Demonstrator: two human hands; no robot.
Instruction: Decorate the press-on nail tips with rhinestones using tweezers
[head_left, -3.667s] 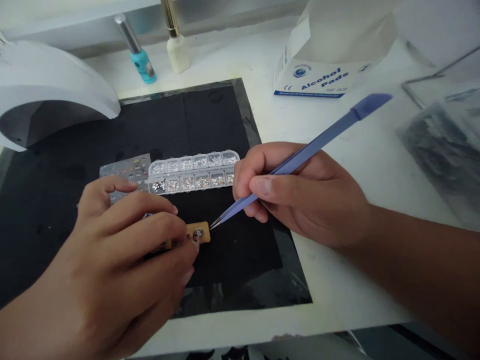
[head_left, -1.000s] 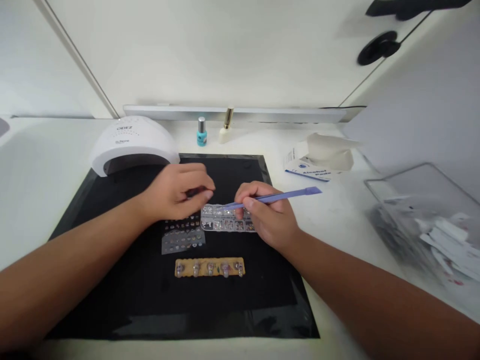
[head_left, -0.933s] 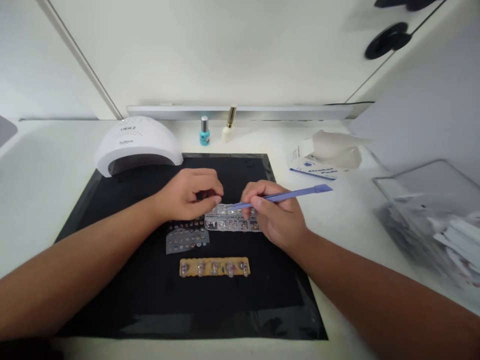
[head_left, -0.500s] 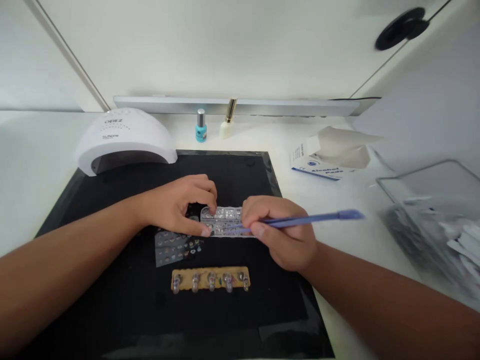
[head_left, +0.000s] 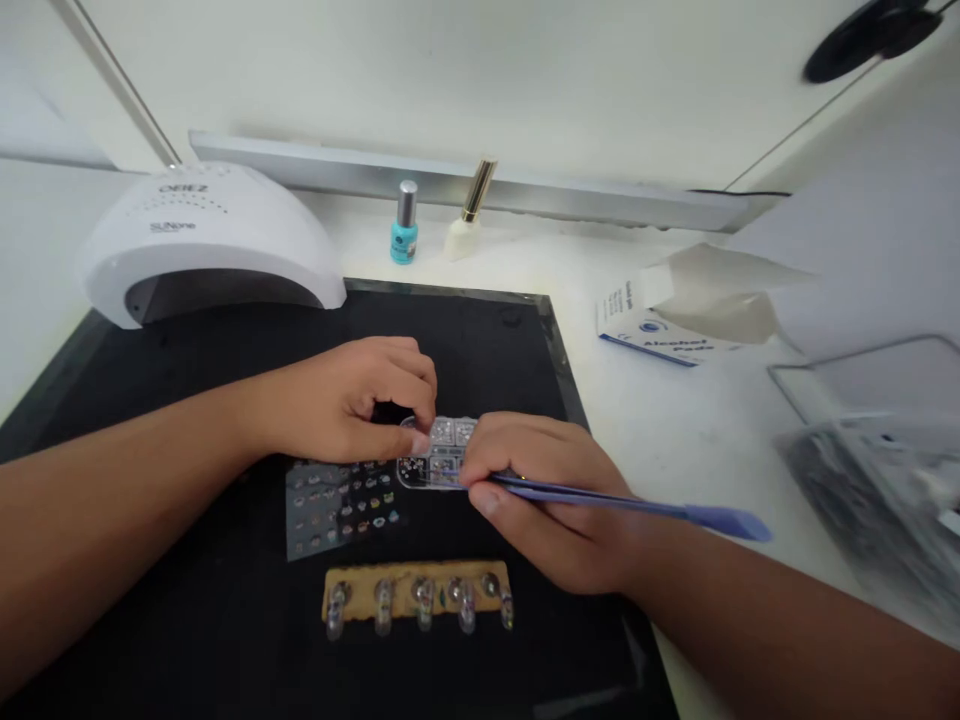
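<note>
Mid-frame: right hand (head_left: 555, 450) holds tweezers (head_left: 652, 508), now shifted lower-left over case (head_left: 446, 452), pieces seemingly reachable; left hand (head_left: 360, 400) narrower, grip unclear.

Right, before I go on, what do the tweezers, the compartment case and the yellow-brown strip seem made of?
Tweezers: probably coated metal, satin; slim arms, even blue-violet colour, though plastic is possible. Compartment case: clear, glossy plastic, judging by its see-through walls and bright edges. Yellow-brown strip: perhaps wood or resin; its mottled colour leaves that open.
</note>
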